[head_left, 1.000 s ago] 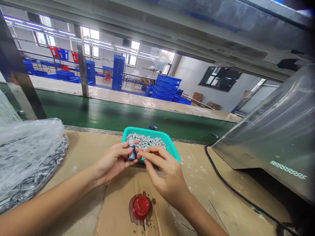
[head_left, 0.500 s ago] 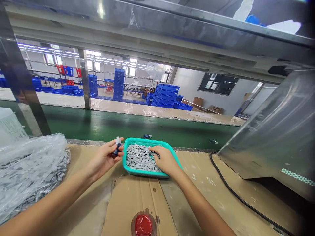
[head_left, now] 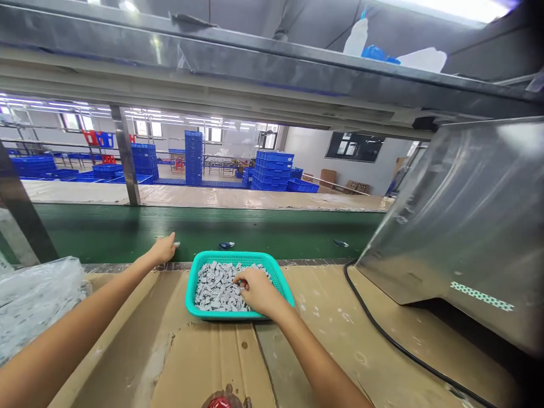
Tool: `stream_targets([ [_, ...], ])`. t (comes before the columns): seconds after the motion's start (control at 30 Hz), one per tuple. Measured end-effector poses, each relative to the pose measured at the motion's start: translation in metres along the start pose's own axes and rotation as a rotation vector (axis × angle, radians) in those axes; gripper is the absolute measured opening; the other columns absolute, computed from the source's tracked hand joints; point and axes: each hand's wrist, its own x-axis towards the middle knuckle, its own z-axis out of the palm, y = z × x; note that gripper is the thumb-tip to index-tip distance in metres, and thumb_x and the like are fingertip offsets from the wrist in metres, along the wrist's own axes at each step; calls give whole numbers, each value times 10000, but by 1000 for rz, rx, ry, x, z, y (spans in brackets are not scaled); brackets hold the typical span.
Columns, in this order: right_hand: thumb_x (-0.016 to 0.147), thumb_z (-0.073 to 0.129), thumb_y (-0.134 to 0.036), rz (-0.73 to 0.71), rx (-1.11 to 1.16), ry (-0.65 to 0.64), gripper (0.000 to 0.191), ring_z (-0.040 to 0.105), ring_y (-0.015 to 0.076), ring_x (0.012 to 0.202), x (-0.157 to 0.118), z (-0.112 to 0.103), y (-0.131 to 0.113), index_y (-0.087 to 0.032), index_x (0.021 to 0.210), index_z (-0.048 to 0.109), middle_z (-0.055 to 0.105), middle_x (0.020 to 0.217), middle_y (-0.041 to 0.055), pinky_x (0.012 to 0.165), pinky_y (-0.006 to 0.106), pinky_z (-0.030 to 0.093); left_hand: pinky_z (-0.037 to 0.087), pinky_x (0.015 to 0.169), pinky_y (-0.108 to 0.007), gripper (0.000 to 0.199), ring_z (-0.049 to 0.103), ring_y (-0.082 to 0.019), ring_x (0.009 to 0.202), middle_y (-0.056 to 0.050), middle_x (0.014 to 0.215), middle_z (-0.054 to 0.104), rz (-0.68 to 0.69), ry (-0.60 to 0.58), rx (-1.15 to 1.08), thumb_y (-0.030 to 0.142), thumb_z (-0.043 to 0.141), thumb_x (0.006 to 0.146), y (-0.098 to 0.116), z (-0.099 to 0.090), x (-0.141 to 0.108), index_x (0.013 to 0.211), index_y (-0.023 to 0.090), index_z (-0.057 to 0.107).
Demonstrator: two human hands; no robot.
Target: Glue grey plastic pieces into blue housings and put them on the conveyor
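Observation:
My left hand (head_left: 163,250) reaches out over the green conveyor belt (head_left: 276,229), left of the basket. A light grey tip (head_left: 177,244) shows at its fingers; the dark blue body it belonged to earlier is hidden by the hand. Inside the turquoise basket (head_left: 281,283), my right hand (head_left: 257,288) has its fingers curled and pinched down among many small grey plastic pieces (head_left: 219,286). Whether a piece sits between those fingertips is hidden. Two dark blue parts with pale ends lie on the belt, one part (head_left: 226,245) behind the basket and another part (head_left: 340,243) farther right.
On the left is a clear plastic bag (head_left: 46,300) of grey pieces. A red round thing (head_left: 220,402) sits at the near edge on cardboard (head_left: 212,362). A black cable (head_left: 382,326) and a metal housing (head_left: 442,226) stand right. A metal shelf (head_left: 263,62) spans overhead.
My left hand moved away from the basket, forward and left over the belt, with the dark blue part. My right hand stayed in the basket, its fingers now more curled. The view shifted.

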Motion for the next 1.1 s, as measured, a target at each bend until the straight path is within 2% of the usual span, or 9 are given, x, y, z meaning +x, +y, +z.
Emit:
stream_targets([
  [0.1, 597, 487, 32, 33, 30, 31, 317, 581, 155, 662, 0, 1, 2, -156, 764, 678, 656, 686, 42, 614, 215, 421, 203, 938, -510, 502, 192, -362, 1239, -196, 1304, 348, 91, -33, 5, 218, 552, 657, 25, 19, 11, 1145, 131, 474],
  [0.2, 649, 470, -2, 90, 63, 105, 270, 581, 173, 700, 1, -1, 4, -141, 758, 673, 656, 711, 66, 660, 249, 426, 276, 954, -279, 358, 349, -230, 1184, -27, 1190, 508, 240, -178, -47, 290, 545, 687, 54, 35, 15, 1030, 190, 566],
  [0.27, 691, 435, -25, 129, 96, 168, 270, 576, 194, 768, 1, -3, 5, -122, 795, 665, 650, 787, 99, 717, 289, 423, 350, 888, -234, 267, 475, -201, 1052, 33, 1028, 581, 275, -266, -68, 335, 534, 715, 66, 41, 17, 919, 180, 607],
  [0.4, 661, 435, -14, 175, 226, 228, 270, 574, 194, 765, 2, -5, 8, -117, 782, 653, 625, 803, 104, 727, 317, 439, 459, 738, -338, 241, 546, -156, 850, -49, 972, 561, 170, -272, -68, 300, 463, 802, 64, 39, 21, 957, 136, 546],
  [0.5, 600, 454, 3, 213, 389, 226, 253, 585, 165, 637, 3, -3, 12, -110, 732, 638, 601, 711, 70, 639, 301, 474, 443, 708, -314, 203, 554, -166, 802, -53, 850, 584, 87, -165, -108, 222, 587, 709, 46, 28, 16, 878, 115, 551],
  [0.6, 582, 483, -23, 238, 594, 206, 205, 582, 134, 539, 3, -2, 13, -104, 720, 610, 558, 634, 20, 564, 273, 494, 424, 660, -275, 271, 569, -167, 705, -28, 723, 594, 28, -45, -193, 158, 617, 637, 36, 10, -6, 887, 125, 519],
  [0.73, 599, 524, -108, 232, 859, 183, 164, 585, 110, 522, 1, -4, -3, -123, 757, 564, 504, 598, -33, 562, 254, 510, 422, 636, -229, 365, 544, -112, 673, 2, 768, 565, 93, 21, -537, 215, 502, 702, 51, -10, -67, 1059, 178, 434],
  [0.9, 575, 557, -121, 214, 1064, 83, 261, 561, 92, 480, -12, -8, -45, -140, 834, 541, 518, 579, -53, 516, 236, 493, 376, 575, -223, 253, 459, -109, 617, 17, 664, 506, 206, -127, -590, 304, 586, 641, 81, -5, -141, 845, 155, 573],
  [1.1, 580, 641, -129, 221, 1280, 79, 185, 537, 73, 535, -33, -19, -73, -148, 739, 548, 576, 672, -16, 489, 184, 454, 356, 597, -216, 208, 452, -104, 635, 26, 652, 511, 264, -221, -692, 345, 589, 661, 91, 6, -156, 725, 153, 539],
])
